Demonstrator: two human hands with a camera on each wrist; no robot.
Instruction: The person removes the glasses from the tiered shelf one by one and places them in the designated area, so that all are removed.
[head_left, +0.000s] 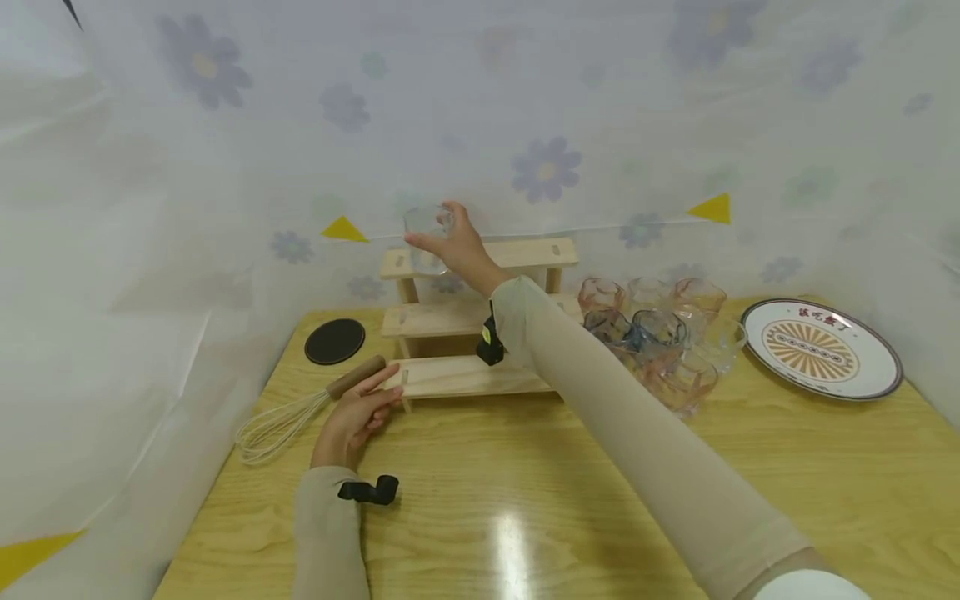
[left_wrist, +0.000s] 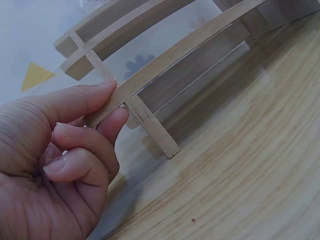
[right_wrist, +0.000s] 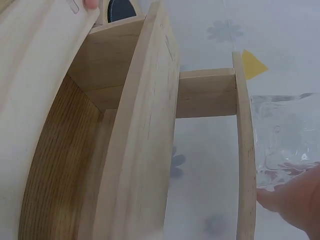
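A three-tier wooden shelf [head_left: 472, 377] stands on the table. At the left end of its lowest tier, my left hand [head_left: 356, 421] pinches the board between thumb and index finger, and the left wrist view shows the other fingers curled below the board [left_wrist: 165, 55]. Up at the top tier, my right hand [head_left: 461, 246] holds a clear drinking glass [head_left: 426, 229] by its side, at the tier's left end. The right wrist view shows the glass [right_wrist: 287, 135] beside the top board [right_wrist: 245, 150]; whether its base touches the board, I cannot tell.
Several tinted and clear glasses [head_left: 678, 375] crowd together right of the shelf. Farther right lies a round patterned plate [head_left: 873, 354]. A whisk [head_left: 288, 421] with a wooden handle and a black round coaster [head_left: 335, 342] lie to the left. A flowered sheet [head_left: 480, 108] hangs behind.
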